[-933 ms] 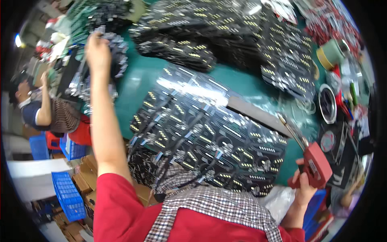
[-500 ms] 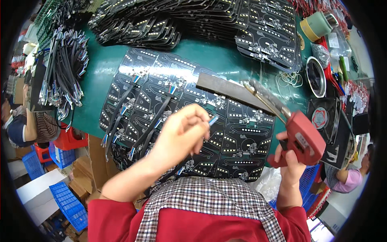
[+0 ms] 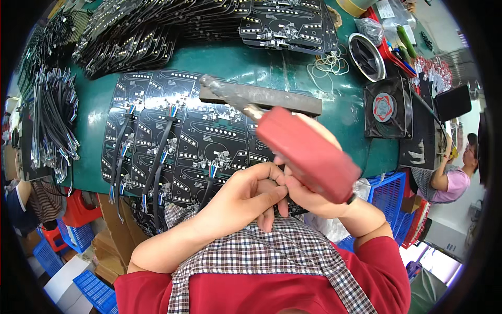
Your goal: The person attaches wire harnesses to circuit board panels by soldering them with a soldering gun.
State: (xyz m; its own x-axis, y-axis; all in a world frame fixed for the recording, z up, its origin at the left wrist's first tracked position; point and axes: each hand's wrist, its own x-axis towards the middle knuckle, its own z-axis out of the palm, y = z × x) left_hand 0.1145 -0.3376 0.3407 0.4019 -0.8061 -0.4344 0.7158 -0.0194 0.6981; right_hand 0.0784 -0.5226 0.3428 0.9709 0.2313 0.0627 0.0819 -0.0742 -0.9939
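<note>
In the head view, our right hand (image 3: 319,201) is wrapped around the red soldering gun (image 3: 308,154), which is blurred and slants up and left. The metal tip overlaps the left part of the grey bar (image 3: 285,99); we cannot tell whether they touch. Our left hand (image 3: 246,196) is curled, its fingertips meeting those of the right below the gun; we cannot tell whether it pinches anything.

Under the gun and hands we see black boards (image 3: 198,118) laid edge to edge on the green table (image 3: 94,131), with black cables (image 3: 158,157) lying across them. A cable bundle (image 3: 52,115) lies at left, stacked boards (image 3: 282,29) behind, and string (image 3: 328,65) and a fan (image 3: 387,110) at right.
</note>
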